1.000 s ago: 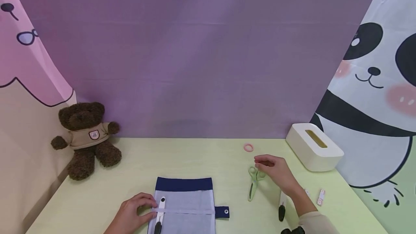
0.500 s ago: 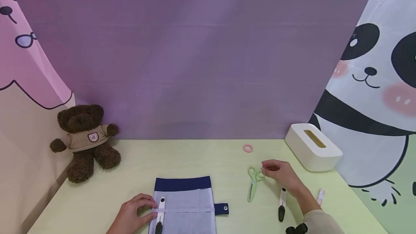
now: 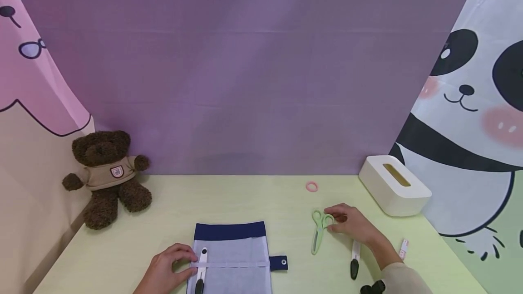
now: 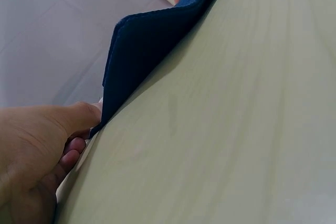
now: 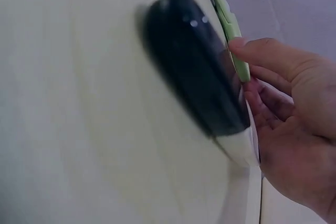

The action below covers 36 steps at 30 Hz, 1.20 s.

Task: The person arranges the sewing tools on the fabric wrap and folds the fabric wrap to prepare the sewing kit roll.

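Observation:
In the head view my right hand [image 3: 354,226] is at the light-green scissors [image 3: 317,235] on the table, its thumb and fingers on either side of one handle loop. The right wrist view shows the thumb [image 5: 262,53] on the green handle [image 5: 241,66]. My left hand [image 3: 167,267] pinches the left edge of an open fabric pouch [image 3: 237,251] with a navy top band, pale lining and a thin strap. Its navy underside [image 4: 142,51] shows in the left wrist view. A white tool with a black end [image 3: 200,271] lies under the strap.
A similar white-and-black tool [image 3: 354,260] lies beside the right forearm. A pink ring [image 3: 312,187] lies behind the scissors. Right of them are a small pink-and-white item [image 3: 403,248] and a white tissue box [image 3: 394,185]. A brown teddy bear [image 3: 107,178] sits at the back left.
My right hand drew back slightly to the right, then came down onto the scissors' right handle loop. The left hand stays at the pouch's edge.

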{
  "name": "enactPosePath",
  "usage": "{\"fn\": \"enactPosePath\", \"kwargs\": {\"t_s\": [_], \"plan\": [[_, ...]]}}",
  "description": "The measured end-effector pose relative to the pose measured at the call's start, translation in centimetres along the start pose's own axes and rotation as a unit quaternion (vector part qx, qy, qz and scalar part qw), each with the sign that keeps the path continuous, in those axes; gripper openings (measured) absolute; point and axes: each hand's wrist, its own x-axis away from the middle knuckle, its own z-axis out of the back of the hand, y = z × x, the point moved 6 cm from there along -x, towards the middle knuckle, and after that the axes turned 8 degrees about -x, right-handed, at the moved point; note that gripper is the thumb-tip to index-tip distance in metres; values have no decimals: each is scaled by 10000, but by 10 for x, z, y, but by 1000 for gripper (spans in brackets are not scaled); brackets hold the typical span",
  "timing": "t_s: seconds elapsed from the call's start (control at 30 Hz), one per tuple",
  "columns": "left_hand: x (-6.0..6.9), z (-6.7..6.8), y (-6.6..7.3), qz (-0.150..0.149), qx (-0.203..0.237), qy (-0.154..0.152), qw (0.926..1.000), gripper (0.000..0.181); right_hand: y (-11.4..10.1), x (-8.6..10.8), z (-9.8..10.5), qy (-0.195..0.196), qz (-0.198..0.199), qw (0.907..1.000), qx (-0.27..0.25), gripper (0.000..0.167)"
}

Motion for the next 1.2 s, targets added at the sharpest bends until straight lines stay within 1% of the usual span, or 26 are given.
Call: {"fn": "enactPosePath", "kwargs": {"t_s": [0.07,0.17,0.27,0.37,0.47,0.57,0.63,0.73,0.9,1.03,1.2], "plan": [[0,0,0,15,7,-1,10000,16,-1,-2,0,-56,116,9997,221,46],[0,0,-1,-29,2,16,10000,16,-3,-4,-1,-111,240,9989,391,42],[1,0,-1,-120,4,56,9999,16,-5,-6,0,-120,234,9985,470,38],[0,-1,-1,-186,39,43,9998,15,-8,-6,1,-174,234,9986,442,37],[0,-1,-2,-216,69,6,9997,15,-11,-7,2,-299,272,9990,182,38],[0,-1,-2,-252,52,30,9997,15,-13,-7,1,-463,252,9979,-383,38],[0,-1,-2,-263,18,56,9996,15,-14,-7,2,-499,202,9960,-709,39],[1,1,-1,-248,-16,45,9997,15,-13,-8,1,-467,113,9926,-1115,43],[1,2,-1,-221,11,-90,9997,15,-11,-12,-5,-303,94,9881,-1506,49],[0,2,-2,-247,19,-140,9996,15,-16,-17,-13,-264,121,9831,-1810,52],[0,1,-2,-333,4,-99,9994,15,-26,-25,-28,-141,127,9773,-2112,57]]}}
